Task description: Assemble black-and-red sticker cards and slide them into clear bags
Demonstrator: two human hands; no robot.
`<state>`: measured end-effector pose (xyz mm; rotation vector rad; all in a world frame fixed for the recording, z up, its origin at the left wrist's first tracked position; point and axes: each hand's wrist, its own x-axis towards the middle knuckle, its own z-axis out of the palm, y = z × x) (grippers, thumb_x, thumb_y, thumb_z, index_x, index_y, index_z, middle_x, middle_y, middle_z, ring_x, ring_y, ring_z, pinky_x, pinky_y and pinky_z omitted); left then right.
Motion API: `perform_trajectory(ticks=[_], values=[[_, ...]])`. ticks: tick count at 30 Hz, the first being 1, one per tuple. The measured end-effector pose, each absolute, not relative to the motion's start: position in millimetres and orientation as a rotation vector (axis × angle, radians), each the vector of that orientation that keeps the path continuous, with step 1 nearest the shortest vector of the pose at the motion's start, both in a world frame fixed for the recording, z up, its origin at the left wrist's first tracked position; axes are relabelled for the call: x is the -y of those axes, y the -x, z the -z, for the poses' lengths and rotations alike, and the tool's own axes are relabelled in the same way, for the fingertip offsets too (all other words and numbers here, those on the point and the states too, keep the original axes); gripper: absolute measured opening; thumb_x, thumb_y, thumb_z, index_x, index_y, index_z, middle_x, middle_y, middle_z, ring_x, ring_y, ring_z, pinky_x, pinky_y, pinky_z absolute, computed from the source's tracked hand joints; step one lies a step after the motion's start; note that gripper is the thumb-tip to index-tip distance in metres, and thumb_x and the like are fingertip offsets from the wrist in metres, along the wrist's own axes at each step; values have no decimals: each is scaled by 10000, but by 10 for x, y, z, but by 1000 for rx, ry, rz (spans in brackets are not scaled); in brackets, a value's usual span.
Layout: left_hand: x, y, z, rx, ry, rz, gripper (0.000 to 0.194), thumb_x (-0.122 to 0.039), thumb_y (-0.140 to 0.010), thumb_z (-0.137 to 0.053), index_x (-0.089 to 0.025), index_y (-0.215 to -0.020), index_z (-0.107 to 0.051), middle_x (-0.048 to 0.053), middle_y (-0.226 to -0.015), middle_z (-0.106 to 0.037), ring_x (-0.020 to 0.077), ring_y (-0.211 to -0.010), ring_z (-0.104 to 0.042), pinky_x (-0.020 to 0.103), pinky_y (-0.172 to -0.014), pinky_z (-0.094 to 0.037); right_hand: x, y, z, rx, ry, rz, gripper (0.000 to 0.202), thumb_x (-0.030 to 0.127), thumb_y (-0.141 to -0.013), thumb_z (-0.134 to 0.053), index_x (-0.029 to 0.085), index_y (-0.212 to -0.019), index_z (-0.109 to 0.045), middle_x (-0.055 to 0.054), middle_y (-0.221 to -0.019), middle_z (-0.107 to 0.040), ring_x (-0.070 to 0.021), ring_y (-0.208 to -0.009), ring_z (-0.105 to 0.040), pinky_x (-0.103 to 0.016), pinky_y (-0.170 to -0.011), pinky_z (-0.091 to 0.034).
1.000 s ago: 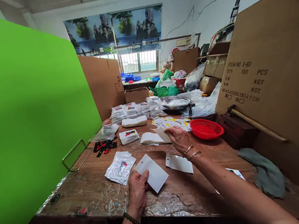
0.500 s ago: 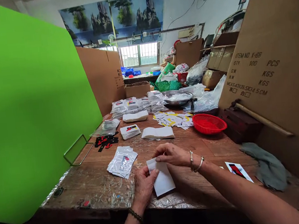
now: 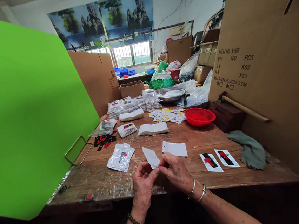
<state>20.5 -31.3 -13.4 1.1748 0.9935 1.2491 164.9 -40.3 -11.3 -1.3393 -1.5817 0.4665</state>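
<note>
My left hand (image 3: 143, 183) and my right hand (image 3: 175, 171) meet near the table's front edge, fingertips pinched together at the lower end of a small white slip (image 3: 151, 157). Just beyond my right hand, a white rectangular sheet (image 3: 174, 149) lies flat. To the left is a loose stack of clear-wrapped cards (image 3: 121, 157). Two cards bearing black and red pieces, one (image 3: 211, 162) nearer and another (image 3: 227, 158) beside it, lie to the right of my hands.
Stacked white paper strips (image 3: 153, 128), a card pile (image 3: 127, 129), black and red pieces (image 3: 104, 140), a red basket (image 3: 200, 117) and scattered cards (image 3: 167, 115) lie farther back. A grey cloth (image 3: 249, 150) is at right; a wire stand (image 3: 78, 152) is at left.
The white item that was between my hands now lies flat beyond them, and a smaller slip is at my fingertips. The view has shifted right, showing both cards at the right.
</note>
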Motion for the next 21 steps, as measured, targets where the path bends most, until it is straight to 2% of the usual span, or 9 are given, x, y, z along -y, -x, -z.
perform_trajectory(ticks=[5, 8, 11, 15, 18, 21], values=[[354, -174, 300, -1016, -1084, -1197, 343, -434, -656, -791, -144, -820, -707, 48, -755, -708, 165, -695, -635, 258, -688, -515, 400, -1533, 289, 1331, 1369, -916, 196, 297, -701, -695, 188, -576, -591, 7, -605, -581, -139, -589, -495, -258, -569, -354], [302, -132, 393, -1090, -1072, -1164, 324, -451, -673, -755, -145, -759, -699, 41, -699, -690, 171, -638, -630, 274, -639, -526, 398, -1501, 342, 1278, 1384, -1008, 188, 317, -721, -667, 186, -595, -621, 6, -603, -590, -143, -590, -502, -258, -563, -356], [253, -142, 451, -1177, -1091, -1155, 256, -387, -631, -753, -161, -703, -658, 7, -619, -642, 160, -566, -601, 264, -564, -506, 419, -1438, 416, 1346, 1442, -812, 166, 251, -750, -633, 191, -598, -602, -2, -638, -601, -147, -629, -522, -257, -592, -363], [216, -221, 443, -1334, -1247, -1137, 136, -269, -621, -660, -192, -583, -553, -41, -494, -539, 127, -469, -503, 227, -491, -411, 473, -1343, 568, 1502, 1488, -332, 167, 173, -837, -507, 201, -678, -551, -29, -732, -585, -160, -683, -532, -267, -633, -368], [198, -274, 434, -1490, -1475, -1183, 139, -188, -587, -608, -203, -509, -494, -64, -451, -454, 100, -458, -399, 210, -481, -308, 518, -1321, 649, 1582, 1503, -49, 182, 131, -879, -426, 202, -756, -539, -53, -785, -565, -176, -703, -526, -272, -622, -358], [190, -297, 453, -1520, -1545, -1193, 137, -179, -589, -589, -210, -511, -481, -63, -462, -457, 107, -470, -397, 216, -504, -304, 554, -1341, 647, 1598, 1537, 96, 193, 128, -908, -406, 203, -778, -527, -59, -785, -541, -186, -721, -522, -272, -611, -347]])
